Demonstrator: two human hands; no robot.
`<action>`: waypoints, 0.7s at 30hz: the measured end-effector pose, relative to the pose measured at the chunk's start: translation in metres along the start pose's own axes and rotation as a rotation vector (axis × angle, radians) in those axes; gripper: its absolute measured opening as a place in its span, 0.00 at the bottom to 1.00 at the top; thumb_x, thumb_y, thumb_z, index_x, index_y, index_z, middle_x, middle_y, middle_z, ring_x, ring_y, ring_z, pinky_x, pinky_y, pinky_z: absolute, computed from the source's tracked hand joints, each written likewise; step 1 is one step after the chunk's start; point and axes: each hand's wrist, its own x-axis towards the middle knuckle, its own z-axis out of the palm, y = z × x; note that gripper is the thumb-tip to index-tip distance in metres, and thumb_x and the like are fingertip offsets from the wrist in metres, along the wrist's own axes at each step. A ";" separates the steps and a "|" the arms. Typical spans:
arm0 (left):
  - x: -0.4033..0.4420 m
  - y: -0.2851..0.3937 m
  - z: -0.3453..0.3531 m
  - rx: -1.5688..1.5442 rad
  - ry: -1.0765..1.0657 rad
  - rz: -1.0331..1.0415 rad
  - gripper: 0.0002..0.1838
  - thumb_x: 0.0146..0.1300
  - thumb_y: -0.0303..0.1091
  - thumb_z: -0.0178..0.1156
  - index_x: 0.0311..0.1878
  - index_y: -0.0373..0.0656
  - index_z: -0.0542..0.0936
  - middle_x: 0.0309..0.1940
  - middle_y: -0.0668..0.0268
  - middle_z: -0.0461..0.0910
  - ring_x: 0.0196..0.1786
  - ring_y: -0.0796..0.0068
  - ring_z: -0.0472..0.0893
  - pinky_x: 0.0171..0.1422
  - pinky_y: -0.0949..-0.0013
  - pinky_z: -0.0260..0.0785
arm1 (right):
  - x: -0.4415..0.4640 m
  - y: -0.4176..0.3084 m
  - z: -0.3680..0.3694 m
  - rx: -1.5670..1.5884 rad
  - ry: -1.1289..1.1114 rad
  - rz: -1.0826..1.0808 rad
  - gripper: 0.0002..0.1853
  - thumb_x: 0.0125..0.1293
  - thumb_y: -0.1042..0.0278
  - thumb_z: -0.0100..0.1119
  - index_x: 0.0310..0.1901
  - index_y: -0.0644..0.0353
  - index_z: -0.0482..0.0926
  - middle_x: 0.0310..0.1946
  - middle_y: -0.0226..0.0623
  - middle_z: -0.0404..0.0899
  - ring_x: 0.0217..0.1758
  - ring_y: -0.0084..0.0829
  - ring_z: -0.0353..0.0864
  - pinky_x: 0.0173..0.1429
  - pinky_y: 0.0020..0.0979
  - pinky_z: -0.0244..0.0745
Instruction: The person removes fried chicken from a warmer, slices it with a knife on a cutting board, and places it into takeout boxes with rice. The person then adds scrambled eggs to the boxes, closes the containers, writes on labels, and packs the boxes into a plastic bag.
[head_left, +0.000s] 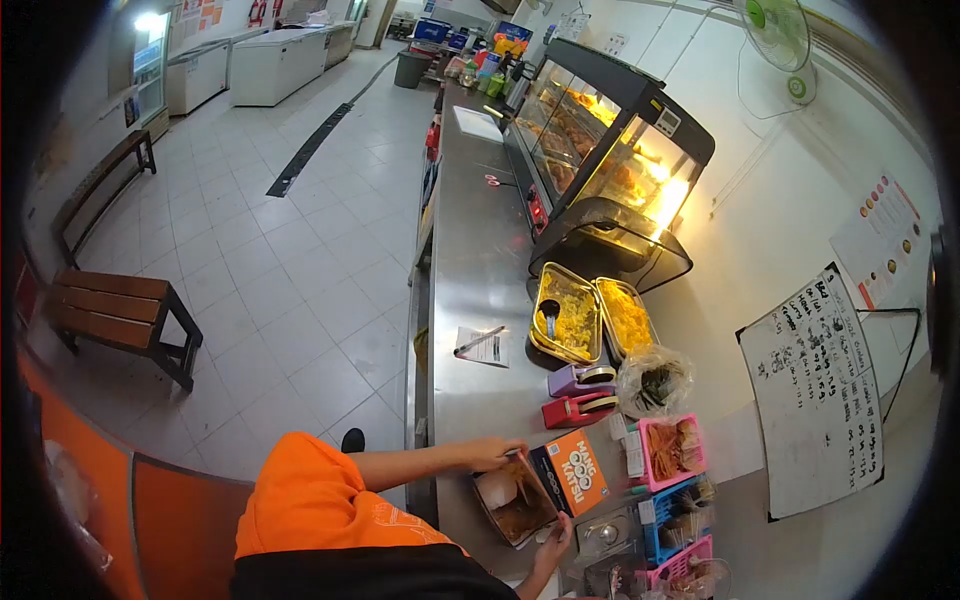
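An open takeaway box (519, 498) sits on the steel counter near the bottom of the view. Inside it are a pale rounded mound that looks like rice and brown, saucy food. Its raised lid (578, 473) is orange and black, printed "MANG KATSU". My left hand (497, 454) grips the box's far corner by the lid, fingers bent over the edge. At the near corner, my right hand (553, 545) pinches the box's side with the thumb up. Parts of the fingers of both hands are hidden by the card.
Along the wall stand red (580, 411) and purple tape dispensers, two tubs of yellow shredded food (567, 315), a plastic-wrapped bowl (655, 382) and pink and blue baskets (674, 452). A notepad with a pen (482, 346) lies on the counter (465, 250). Farther off is a lit food warmer (610, 150).
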 end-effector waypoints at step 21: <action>-0.027 0.019 -0.021 0.468 -0.428 0.268 0.33 0.52 0.45 0.55 0.58 0.40 0.59 0.61 0.48 0.52 0.60 0.51 0.60 0.60 0.61 0.57 | -0.030 -0.036 -0.001 -0.598 -0.397 -0.321 0.37 0.49 0.63 0.61 0.60 0.58 0.54 0.64 0.54 0.37 0.65 0.54 0.44 0.63 0.40 0.52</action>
